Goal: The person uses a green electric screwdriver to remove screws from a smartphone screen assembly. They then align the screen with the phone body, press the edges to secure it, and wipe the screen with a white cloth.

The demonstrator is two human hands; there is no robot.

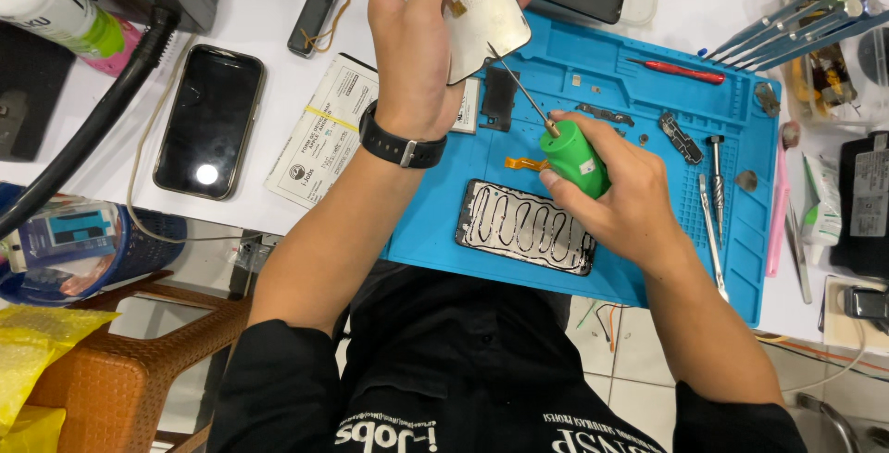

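Head view: my left hand (pixel 412 45) grips a phone screen panel (pixel 482 18), my right hand (pixel 630 203) clasps a green glue bottle (pixel 574 158) above the blue mat (pixel 648 258).

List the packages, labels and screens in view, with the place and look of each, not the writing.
Dark phone: left on the white table, black glossy screen, off.
Paper form: beside the left wrist, white with a yellow stripe.
Screen panel: held up in the left hand, grey back.
Phone frame: on the blue mat, wavy glue lines.
Black battery: right edge, white label.
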